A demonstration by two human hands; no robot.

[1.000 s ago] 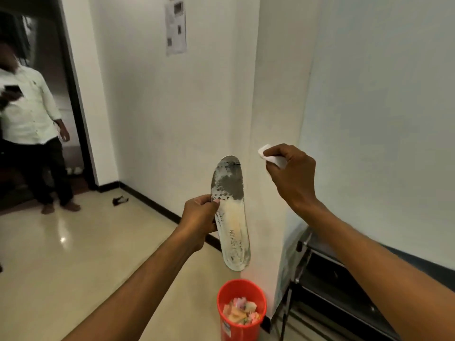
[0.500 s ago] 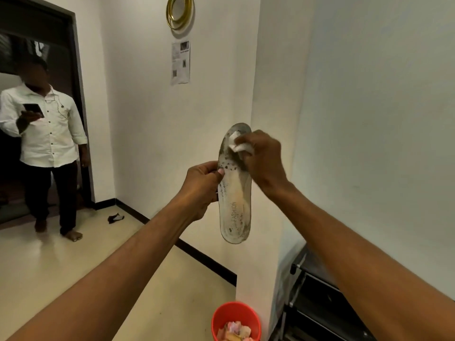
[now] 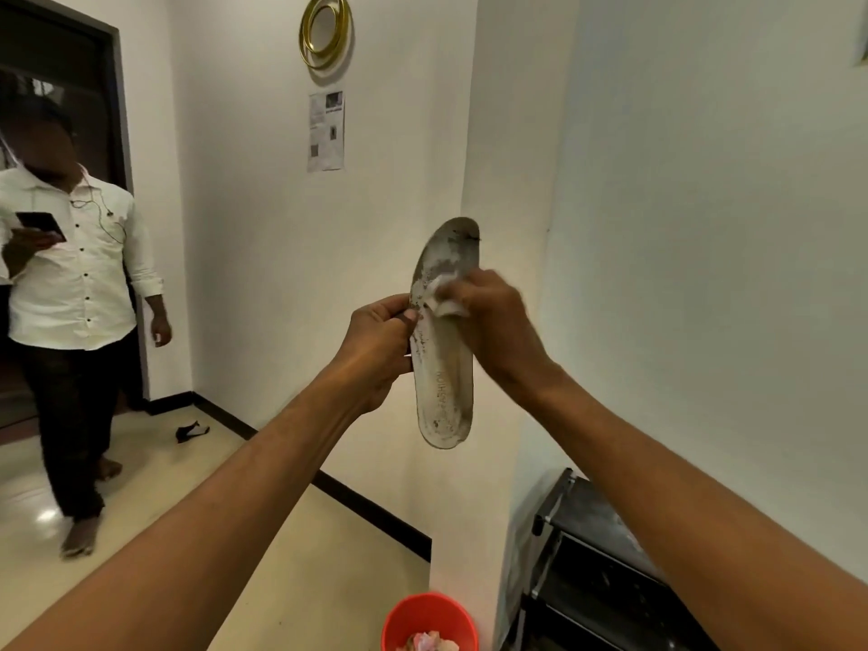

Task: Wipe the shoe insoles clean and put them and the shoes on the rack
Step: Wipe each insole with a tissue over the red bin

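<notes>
Two bare hands meet in front of a white wall corner. The left hand (image 3: 375,350) pinches the edge of a worn insole (image 3: 446,392), held upright with its grey-stained end up. The right hand (image 3: 493,321) has its fingers curled round a crumpled white wipe (image 3: 441,298) and presses it on the insole's upper half. Below stand a red bin (image 3: 430,617) and the dark shoe rack (image 3: 592,580), partly hidden by the right forearm. At the doorway on the left, a person in a white shirt (image 3: 75,284) holds a phone (image 3: 40,224).
</notes>
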